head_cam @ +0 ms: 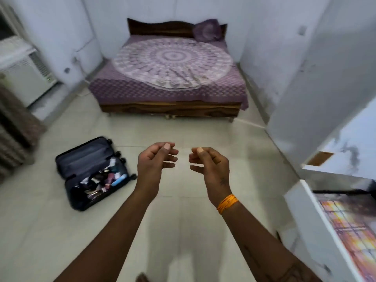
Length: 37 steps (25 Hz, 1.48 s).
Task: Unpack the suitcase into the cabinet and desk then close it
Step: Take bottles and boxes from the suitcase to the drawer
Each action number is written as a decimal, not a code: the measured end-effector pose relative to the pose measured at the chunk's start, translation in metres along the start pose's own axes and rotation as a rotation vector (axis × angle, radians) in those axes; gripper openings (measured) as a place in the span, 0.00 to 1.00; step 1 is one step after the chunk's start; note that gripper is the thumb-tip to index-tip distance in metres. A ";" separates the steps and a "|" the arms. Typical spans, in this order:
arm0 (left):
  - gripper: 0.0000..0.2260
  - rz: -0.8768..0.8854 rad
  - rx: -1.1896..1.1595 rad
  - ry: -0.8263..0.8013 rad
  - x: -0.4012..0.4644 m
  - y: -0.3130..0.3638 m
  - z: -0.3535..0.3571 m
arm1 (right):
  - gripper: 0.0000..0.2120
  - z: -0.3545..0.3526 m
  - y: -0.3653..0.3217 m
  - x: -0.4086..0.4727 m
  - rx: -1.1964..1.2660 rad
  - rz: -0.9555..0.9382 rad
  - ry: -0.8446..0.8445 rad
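Note:
A dark suitcase (81, 159) lies open on the tiled floor at the left, its lower half filled with several small bottles, tubes and packets (103, 181). Both my arms are stretched forward over the floor, to the right of the suitcase. My left hand (155, 161) and my right hand (209, 163) face each other with loosely curled fingers and hold nothing. An orange thread band (227, 203) circles my right wrist. At the right edge stands a white desk (301, 202) with a colourful top, and a white shelf unit (329, 159) behind it.
A bed (173, 78) with a purple patterned cover stands against the far wall. A white cooler (26, 78) sits at the left wall, with a brown curtain (14, 129) below it. A white wall panel (305, 88) rises at the right.

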State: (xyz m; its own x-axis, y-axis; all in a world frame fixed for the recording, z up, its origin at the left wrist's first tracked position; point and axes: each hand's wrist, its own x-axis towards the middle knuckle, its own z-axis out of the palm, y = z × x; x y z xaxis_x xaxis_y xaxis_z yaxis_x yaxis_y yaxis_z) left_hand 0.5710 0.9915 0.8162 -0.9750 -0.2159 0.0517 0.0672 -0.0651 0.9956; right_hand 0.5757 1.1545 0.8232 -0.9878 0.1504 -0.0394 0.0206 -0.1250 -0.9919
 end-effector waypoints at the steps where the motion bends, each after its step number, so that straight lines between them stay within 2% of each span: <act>1: 0.10 0.002 -0.007 0.042 0.011 0.000 -0.035 | 0.11 0.035 0.006 0.004 0.006 0.011 -0.048; 8: 0.10 -0.011 0.030 0.290 0.079 0.003 -0.265 | 0.12 0.267 0.045 0.043 -0.038 0.098 -0.295; 14: 0.10 -0.057 0.030 0.424 0.149 -0.029 -0.371 | 0.12 0.381 0.084 0.106 -0.062 0.124 -0.371; 23: 0.09 -0.246 0.014 0.519 0.340 -0.121 -0.456 | 0.11 0.528 0.185 0.274 -0.152 0.258 -0.431; 29: 0.08 -0.429 -0.006 0.509 0.465 -0.185 -0.492 | 0.11 0.588 0.255 0.388 -0.220 0.401 -0.438; 32: 0.07 -0.529 -0.008 0.512 0.510 -0.240 -0.515 | 0.10 0.612 0.311 0.421 -0.259 0.488 -0.426; 37: 0.07 -0.720 -0.021 0.512 0.551 -0.366 -0.545 | 0.10 0.640 0.443 0.458 -0.337 0.619 -0.362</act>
State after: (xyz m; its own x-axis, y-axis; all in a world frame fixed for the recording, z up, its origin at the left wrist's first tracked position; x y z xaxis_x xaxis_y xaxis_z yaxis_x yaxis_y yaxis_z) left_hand 0.1245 0.3652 0.4379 -0.5680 -0.5252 -0.6336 -0.5181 -0.3700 0.7711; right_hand 0.0343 0.5407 0.4425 -0.7692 -0.1849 -0.6116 0.5710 0.2307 -0.7879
